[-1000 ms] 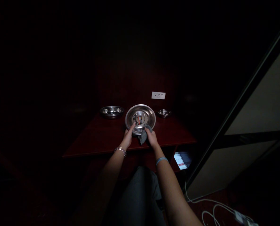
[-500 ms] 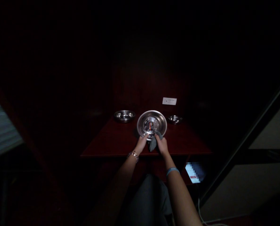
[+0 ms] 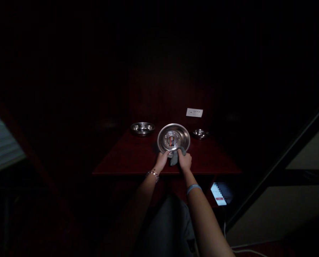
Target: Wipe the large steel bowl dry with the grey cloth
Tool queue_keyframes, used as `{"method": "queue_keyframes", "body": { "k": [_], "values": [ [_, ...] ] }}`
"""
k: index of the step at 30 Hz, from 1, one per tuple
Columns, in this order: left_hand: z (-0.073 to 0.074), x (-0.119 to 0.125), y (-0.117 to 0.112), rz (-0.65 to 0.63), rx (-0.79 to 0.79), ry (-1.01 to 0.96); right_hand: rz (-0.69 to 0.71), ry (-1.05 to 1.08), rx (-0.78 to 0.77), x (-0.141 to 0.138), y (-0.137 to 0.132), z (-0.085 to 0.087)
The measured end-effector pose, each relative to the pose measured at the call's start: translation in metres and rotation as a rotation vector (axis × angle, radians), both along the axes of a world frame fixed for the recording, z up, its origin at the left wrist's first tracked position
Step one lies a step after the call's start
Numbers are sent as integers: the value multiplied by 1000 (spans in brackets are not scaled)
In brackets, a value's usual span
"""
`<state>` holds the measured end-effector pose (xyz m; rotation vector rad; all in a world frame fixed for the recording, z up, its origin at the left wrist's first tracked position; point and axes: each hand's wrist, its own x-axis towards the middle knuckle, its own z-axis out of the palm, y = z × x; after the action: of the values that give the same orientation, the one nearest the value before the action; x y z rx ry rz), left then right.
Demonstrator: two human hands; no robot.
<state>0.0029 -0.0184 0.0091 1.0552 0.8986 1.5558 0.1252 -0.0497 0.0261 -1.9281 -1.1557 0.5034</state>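
A shiny metal basin (image 3: 162, 137) is tilted up so its inside faces me, with a small orange-and-dark label (image 3: 171, 141) at its bottom. My left hand (image 3: 161, 161) grips the near-left part of its rim, thumb over the edge. A grey cloth (image 3: 173, 159) is bunched in my right hand (image 3: 185, 161), which presses it against the near-right rim. The fingers under the basin are hidden.
On the dark red table (image 3: 121, 160), a wide metal bowl (image 3: 142, 129) stands back left and a smaller metal bowl (image 3: 200, 134) back right. A white socket plate (image 3: 194, 112) is on the wall behind. Below the tabletop, at right, a lit phone (image 3: 218, 194) lies near a white cable (image 3: 225, 228).
The basin is tilted slightly differently, and the cloth with my right hand has shifted a little along the rim. The view has moved slightly too.
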Motion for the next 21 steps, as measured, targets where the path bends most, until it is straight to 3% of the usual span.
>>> {"method": "queue_keyframes", "body": {
  "k": [4, 6, 14, 21],
  "values": [
    [-4, 0, 6, 30, 26, -22, 132, -22, -72, 8, 6, 8],
    [-5, 1, 8, 5, 21, -1, 87, -20, -51, 13, 8, 8],
    [2, 1, -3, -19, 64, -11, -135, 93, 172, 17, 10, -2],
    [6, -2, -7, 11, 64, -28, -147, 274, 449, 19, 8, -10]
  ]
}}
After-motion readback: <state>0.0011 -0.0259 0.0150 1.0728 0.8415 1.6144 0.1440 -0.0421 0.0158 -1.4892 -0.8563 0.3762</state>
